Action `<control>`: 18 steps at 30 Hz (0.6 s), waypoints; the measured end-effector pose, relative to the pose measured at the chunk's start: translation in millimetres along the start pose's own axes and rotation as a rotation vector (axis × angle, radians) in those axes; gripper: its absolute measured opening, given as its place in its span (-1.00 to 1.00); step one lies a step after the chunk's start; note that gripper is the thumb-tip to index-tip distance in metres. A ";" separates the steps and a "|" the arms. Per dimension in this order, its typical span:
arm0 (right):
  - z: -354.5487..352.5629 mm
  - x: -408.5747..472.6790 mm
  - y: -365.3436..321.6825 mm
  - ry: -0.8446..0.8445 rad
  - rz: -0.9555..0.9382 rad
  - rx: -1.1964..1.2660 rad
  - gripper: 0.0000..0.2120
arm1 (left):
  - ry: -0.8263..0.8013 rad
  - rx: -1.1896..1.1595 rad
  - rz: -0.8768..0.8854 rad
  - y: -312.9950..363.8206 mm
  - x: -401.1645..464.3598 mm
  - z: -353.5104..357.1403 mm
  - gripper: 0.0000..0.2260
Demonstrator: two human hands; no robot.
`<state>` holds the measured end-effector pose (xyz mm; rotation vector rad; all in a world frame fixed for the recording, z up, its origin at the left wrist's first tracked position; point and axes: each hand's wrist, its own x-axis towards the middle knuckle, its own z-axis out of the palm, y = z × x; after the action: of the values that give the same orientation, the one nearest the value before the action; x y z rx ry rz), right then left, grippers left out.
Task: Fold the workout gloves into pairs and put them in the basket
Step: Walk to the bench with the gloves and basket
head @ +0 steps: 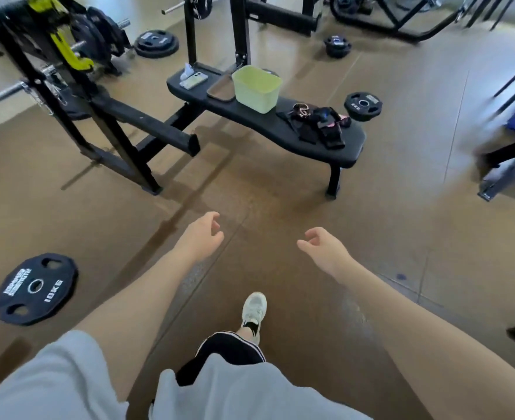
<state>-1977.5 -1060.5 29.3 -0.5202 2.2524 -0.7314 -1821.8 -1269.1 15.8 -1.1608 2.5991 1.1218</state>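
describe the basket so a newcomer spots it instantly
Find the black bench in mid-floor. The basket stands on top, between a tablet and the dark gloves. It is the only pale green, open-topped tub there.

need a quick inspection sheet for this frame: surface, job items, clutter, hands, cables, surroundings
Surface: black padded weight bench on brown gym floor.
Job's things: pile of black workout gloves with pink trim unpaired at bench's right end; pale green plastic basket beside it, contents not visible.
Clutter: two phones and white tissue pack at bench's left end.
Grippers: left hand and right hand loosely curled, holding nothing, short of the bench.
Cables: nothing seen.
Surroundings: black weight plates on floor, racks behind.
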 end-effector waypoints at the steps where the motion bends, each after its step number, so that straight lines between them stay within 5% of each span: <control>1: -10.9 20.0 -8.4 -0.011 0.006 -0.013 -0.60 | -0.013 0.006 0.004 8.4 25.4 -5.4 -0.56; 18: -187.4 332.6 -56.0 0.113 0.174 0.060 -0.61 | -0.149 0.044 0.226 199.3 371.5 -9.7 -0.57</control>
<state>-2328.5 -1219.5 10.8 -0.2554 2.3369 -0.7526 -2217.5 -1414.9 11.5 -0.7575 2.6721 1.1344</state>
